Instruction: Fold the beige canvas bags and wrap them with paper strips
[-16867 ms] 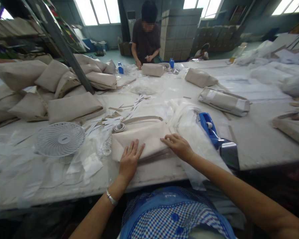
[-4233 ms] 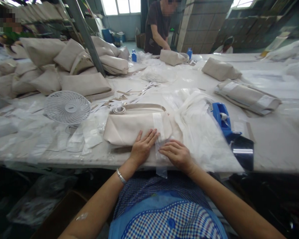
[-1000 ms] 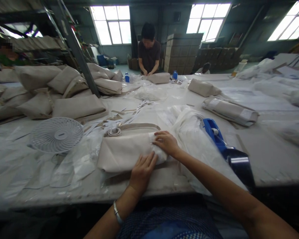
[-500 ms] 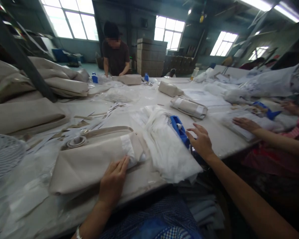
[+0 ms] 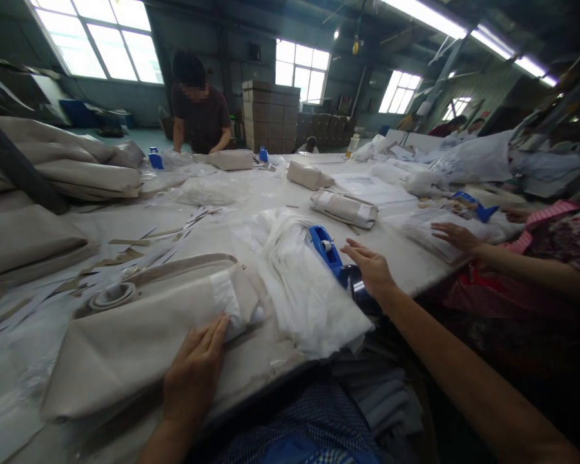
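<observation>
My left hand (image 5: pixel 196 361) lies with its fingers flat on the near right part of a beige folded bag (image 5: pixel 140 328), beside a white wrap around it. A rolled strap (image 5: pixel 111 295) shows at the bag's back left. My right hand (image 5: pixel 371 269) is raised beside a blue tape dispenser (image 5: pixel 326 248), its fingers stretched out and nothing seen in them. A stack of white thin bags (image 5: pixel 304 296) lies between the beige bag and the dispenser.
Beige bags are piled at the left (image 5: pixel 33 235); two more (image 5: pixel 345 207) lie farther back. Paper strips (image 5: pixel 140 245) are scattered behind. A person (image 5: pixel 200 109) works across the table (image 5: pixel 265 187). At the right, another person's hand (image 5: pixel 457 235) rests on clear plastic.
The view has shifted, so most things appear farther left. My right hand's fingers have straightened near the dispenser. My left hand remains on the beige bag.
</observation>
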A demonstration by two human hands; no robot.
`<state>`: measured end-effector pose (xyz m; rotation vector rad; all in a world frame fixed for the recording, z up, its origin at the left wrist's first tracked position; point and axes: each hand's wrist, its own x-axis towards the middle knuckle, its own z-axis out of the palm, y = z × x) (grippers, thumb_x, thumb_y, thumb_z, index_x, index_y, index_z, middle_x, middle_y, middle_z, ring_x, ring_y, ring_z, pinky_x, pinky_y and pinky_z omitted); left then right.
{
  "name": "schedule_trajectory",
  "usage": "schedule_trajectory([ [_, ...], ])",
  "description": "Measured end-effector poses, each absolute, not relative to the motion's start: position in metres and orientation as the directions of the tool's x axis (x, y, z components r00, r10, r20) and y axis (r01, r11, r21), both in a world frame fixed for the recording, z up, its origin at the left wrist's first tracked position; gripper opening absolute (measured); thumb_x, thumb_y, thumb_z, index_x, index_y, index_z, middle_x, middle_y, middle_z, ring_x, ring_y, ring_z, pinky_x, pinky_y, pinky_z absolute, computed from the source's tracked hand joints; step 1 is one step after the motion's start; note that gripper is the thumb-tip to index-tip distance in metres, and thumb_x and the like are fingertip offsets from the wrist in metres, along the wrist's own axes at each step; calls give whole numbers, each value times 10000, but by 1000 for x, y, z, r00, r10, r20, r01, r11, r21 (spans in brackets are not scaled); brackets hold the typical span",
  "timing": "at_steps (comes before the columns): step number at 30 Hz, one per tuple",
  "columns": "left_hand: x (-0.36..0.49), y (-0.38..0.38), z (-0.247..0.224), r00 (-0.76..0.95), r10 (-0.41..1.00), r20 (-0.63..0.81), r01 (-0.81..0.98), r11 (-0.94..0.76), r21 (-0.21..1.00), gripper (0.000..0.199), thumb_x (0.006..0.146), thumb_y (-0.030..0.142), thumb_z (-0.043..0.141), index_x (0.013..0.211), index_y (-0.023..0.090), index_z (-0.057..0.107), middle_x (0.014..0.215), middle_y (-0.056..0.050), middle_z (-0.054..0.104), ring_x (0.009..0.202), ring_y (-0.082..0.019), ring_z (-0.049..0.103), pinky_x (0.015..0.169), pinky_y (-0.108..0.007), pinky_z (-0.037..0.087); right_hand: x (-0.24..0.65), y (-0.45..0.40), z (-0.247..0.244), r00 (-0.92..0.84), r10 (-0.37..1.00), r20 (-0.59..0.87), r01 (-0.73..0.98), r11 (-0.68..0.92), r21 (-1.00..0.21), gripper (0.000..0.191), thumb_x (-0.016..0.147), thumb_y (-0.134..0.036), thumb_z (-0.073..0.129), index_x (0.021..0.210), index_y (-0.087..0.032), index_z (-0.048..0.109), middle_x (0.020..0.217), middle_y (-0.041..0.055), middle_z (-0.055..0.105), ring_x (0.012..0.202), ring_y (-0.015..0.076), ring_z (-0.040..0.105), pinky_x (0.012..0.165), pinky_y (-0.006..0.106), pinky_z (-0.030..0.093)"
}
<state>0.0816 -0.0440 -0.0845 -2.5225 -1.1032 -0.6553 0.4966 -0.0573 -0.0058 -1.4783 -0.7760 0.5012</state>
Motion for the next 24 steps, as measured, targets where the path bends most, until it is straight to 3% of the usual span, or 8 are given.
schedule_trajectory([
  [3,79,-43,-87,604,600,524,740,-666,-91,528,941,129,472,1466,154,418,1387,-35,603,1190,-243,576,1060,-392,432,491,-85,3,691,719,76,6,100,-995,334,627,-467,879,824,-210,798,1169,74,735,1138,251,649,971,348,535],
  [6,76,-42,-91,613,597,517,732,-675,-88,559,939,135,469,1490,172,384,1408,-26,586,1198,-241,573,1053,-381,432,488,-112,-3,622,769,-146,-159,-58,-986,378,634,-489,880,841,-184,796,981,88,771,940,219,712,833,311,602],
  [9,76,-42,-92,601,610,517,742,-666,-77,567,941,142,468,1499,191,374,1409,-20,584,1196,-244,573,1053,-384,424,491,-128,-23,561,785,-262,-180,-193,-964,405,673,-507,853,894,-173,792,898,93,769,777,179,717,733,285,613],
  [12,77,-42,-91,599,605,524,740,-669,-72,564,942,145,468,1497,185,375,1394,-19,598,1182,-243,580,1064,-396,416,500,-131,-44,572,804,-164,97,-265,-959,434,731,-552,774,911,-158,788,842,101,764,653,159,687,633,284,592],
  [15,78,-41,-91,600,606,522,738,-671,-71,558,940,137,465,1491,177,383,1392,-20,601,1187,-240,577,1072,-400,411,513,-122,-54,581,814,-7,399,-292,-869,434,790,-567,674,873,-156,786,784,88,760,554,152,632,531,277,524],
  [20,79,-42,-92,592,613,524,743,-667,-59,536,943,133,442,1476,170,409,1391,-36,601,1189,-247,581,1094,-422,393,530,-109,-51,551,819,157,639,-294,-711,191,782,-388,665,766,-241,786,764,29,762,784,223,688,736,309,510],
  [24,78,-42,-94,580,625,522,743,-668,-27,546,945,139,426,1489,169,391,1396,-57,595,1200,-249,581,1115,-416,383,534,-123,-50,522,824,220,750,-321,-579,189,804,-322,617,754,-248,784,781,44,765,802,253,693,783,348,499],
])
